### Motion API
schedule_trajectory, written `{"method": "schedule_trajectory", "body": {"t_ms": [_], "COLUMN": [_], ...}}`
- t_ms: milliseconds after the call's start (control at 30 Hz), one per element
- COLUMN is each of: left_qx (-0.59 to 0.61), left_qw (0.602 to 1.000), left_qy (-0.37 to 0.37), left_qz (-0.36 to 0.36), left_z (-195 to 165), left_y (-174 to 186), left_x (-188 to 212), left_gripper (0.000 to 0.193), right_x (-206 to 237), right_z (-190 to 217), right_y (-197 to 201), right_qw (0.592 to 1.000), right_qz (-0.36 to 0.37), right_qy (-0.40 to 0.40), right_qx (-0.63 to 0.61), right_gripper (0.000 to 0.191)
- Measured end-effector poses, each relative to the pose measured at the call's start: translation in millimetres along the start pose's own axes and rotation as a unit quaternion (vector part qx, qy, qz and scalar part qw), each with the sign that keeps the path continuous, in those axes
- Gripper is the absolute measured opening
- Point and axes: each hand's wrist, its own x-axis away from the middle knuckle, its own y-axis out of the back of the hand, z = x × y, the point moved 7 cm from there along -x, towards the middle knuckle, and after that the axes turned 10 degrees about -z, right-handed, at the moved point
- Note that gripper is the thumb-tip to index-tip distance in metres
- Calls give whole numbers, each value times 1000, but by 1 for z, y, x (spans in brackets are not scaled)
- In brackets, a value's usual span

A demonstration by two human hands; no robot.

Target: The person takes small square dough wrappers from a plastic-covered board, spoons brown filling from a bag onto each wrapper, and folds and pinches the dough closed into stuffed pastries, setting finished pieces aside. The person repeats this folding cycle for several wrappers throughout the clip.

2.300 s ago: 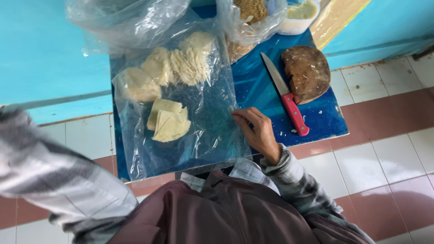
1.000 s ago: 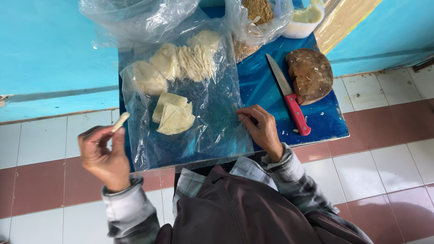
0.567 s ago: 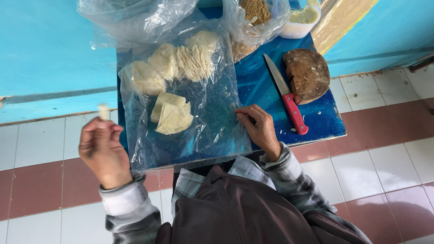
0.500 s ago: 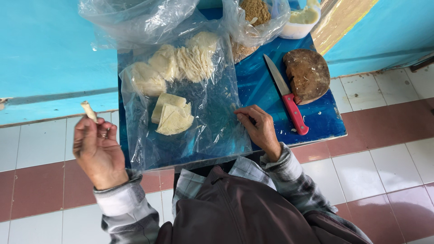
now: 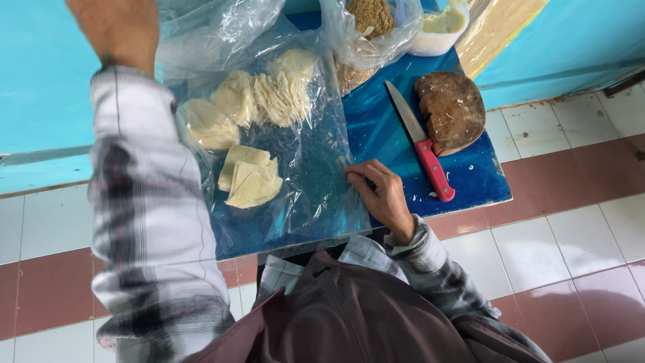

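Clear plastic sheet [image 5: 302, 175] spread over the left part of the blue counter [image 5: 470, 175], carrying pale dough pieces: folded flat ones [image 5: 250, 183] at the middle, shredded and lumpy ones [image 5: 259, 97] behind. Right hand [image 5: 379, 195] rests on the sheet's right edge, fingers [image 5: 359, 176] curled and pressing it down; left hand [image 5: 121, 27] raised at top left, cut off by the frame, its fingers' state cannot be told. Red-handled knife [image 5: 422, 148] and a brown wooden block [image 5: 451, 111] lie just right of the sheet.
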Motion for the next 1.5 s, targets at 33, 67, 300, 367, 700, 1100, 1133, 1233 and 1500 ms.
{"method": "schedule_trajectory", "body": {"t_ms": [33,67,300,367,700,1100,1133,1233,1500], "left_qx": [0,67,54,-9,275,266,247,190,103], "left_qw": [1000,996,917,940,876,885,896,918,939], "left_qy": [-10,25,47,2,283,215,199,78,-13], "left_qz": [-5,51,392,341,276,315,311,340,328], "left_z": [-8,-19,-130,-142,-169,-192,-193,-212,-227], "left_y": [6,15,87,98,104,-4,3,32,65], "left_x": [-4,4,140,160,146,178,181,191,190], "left_gripper": [26,19,33,32,10,30,30,20,23], "right_x": [0,0,-18,-27,-44,-35,-37,-37,-31], "right_z": [0,1,32,50,76,-8,-8,-6,38], "right_y": [1,2,8,6,-20,-34,-36,-37,-25], "right_qw": [1000,1000,997,992,967,985,985,985,952], "right_qz": [-1,-2,-10,-13,166,88,82,84,47], "right_qy": [-5,-10,74,124,178,85,78,54,224], "right_qx": [-8,-16,15,13,-82,120,129,140,203], "right_gripper": [14,14,22,23,40,13,15,20,29]}}
